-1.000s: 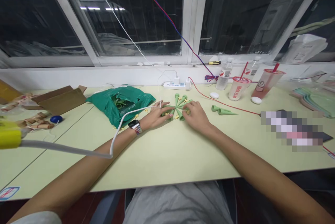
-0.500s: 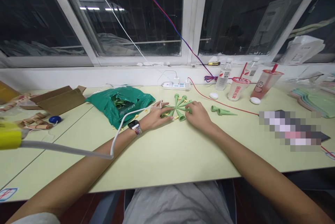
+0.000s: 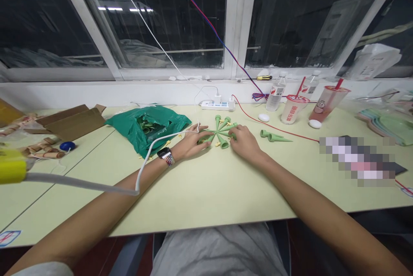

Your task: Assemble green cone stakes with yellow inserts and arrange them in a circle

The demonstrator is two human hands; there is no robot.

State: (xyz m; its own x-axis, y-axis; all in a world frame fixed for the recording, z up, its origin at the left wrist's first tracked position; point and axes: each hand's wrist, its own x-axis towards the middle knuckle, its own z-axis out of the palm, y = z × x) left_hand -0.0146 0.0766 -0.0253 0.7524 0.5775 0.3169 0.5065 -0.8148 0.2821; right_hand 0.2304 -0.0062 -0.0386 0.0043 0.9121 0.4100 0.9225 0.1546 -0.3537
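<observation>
Several green cone-shaped plastic spikes (image 3: 224, 143) lie in a ring on the table, their points meeting in the middle like a star. Small yellow pieces (image 3: 217, 143) sit among them. My left hand (image 3: 191, 142), with a watch on its wrist, rests over the ring's left side, fingers spread and partly covering the spikes there. On the right side, my right hand (image 3: 244, 140) has its fingers curled on the wide end of a green spike (image 3: 231, 134), which it mostly hides. Two more green spikes (image 3: 274, 137) lie apart, further right.
An opened green plastic bag (image 3: 129, 123) holding more spikes lies left. A white cable (image 3: 139, 177) crosses above my left forearm. Behind are a power strip (image 3: 213, 105), a water bottle (image 3: 273, 99) and drink cups (image 3: 292, 110). Wooden toys (image 3: 48, 149) and cardboard (image 3: 71, 123) are far left.
My left fingers and thumb have shifted slightly to the left over the spikes. My right hand stays at the same spike, almost unmoved.
</observation>
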